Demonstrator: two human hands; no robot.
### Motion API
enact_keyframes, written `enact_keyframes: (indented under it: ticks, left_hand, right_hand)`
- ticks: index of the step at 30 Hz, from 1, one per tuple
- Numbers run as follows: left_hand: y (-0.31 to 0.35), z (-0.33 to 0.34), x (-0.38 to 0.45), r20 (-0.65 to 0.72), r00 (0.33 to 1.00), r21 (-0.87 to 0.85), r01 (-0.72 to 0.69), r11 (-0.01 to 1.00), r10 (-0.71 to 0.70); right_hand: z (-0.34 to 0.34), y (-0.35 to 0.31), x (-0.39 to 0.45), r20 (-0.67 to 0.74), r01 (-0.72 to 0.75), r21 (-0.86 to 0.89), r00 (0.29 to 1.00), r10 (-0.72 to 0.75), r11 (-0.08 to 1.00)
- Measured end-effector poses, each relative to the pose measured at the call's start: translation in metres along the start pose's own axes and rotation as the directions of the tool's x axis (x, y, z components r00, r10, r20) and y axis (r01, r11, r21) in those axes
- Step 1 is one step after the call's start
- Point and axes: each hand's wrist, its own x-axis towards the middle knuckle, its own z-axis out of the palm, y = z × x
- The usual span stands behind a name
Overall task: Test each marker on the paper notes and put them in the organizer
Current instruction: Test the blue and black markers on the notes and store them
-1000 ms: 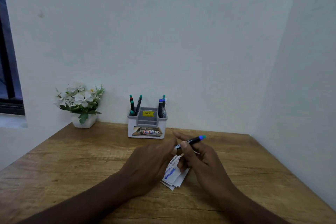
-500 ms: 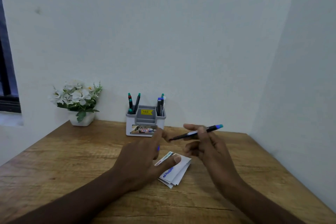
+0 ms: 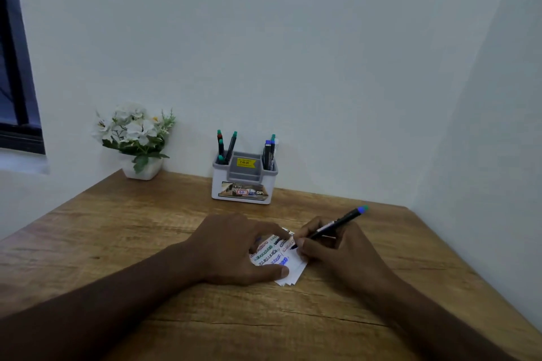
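A small stack of white paper notes (image 3: 289, 271) with coloured scribbles lies on the wooden table. My left hand (image 3: 234, 249) presses the stack down with spread fingers and thumb. My right hand (image 3: 337, 252) grips a black marker (image 3: 334, 224) with a blue-green end, its tip touching the top note. A white and grey organizer (image 3: 243, 182) stands at the back against the wall. Several markers stand in its left and right compartments.
A white pot of white flowers (image 3: 136, 138) sits at the table's back left corner. Walls close in behind and on the right. A dark window frame (image 3: 17, 67) is at the far left. The wooden table (image 3: 117, 237) stretches to both sides of the notes.
My right hand has brought the marker down from above the table to the notes, tip now on paper. My left hand has flattened onto the stack.
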Motion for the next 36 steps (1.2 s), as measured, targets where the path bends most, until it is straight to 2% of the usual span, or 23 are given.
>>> enact_keyframes:
  ticks: [6, 22, 36]
  left_hand:
    - [-0.0006, 0.0005, 0.0011, 0.013, 1.0, 0.033, 0.023, 0.999, -0.023]
    - [-0.0086, 0.007, 0.0033, 0.069, 0.997, 0.018, 0.02, 1.0, -0.021]
    - [-0.0039, 0.0017, 0.0041, 0.083, 0.996, 0.03, 0.014, 0.999, -0.016]
  right_hand:
    - [-0.0013, -0.0022, 0.0018, -0.029, 0.061, -0.167, 0.997, -0.067, 0.984]
    - [-0.0005, 0.0036, 0.0054, 0.016, 0.072, -0.22, 0.997, -0.07, 0.973]
    - [-0.0026, 0.005, 0.0073, -0.018, 0.035, -0.215, 0.999, -0.04, 0.976]
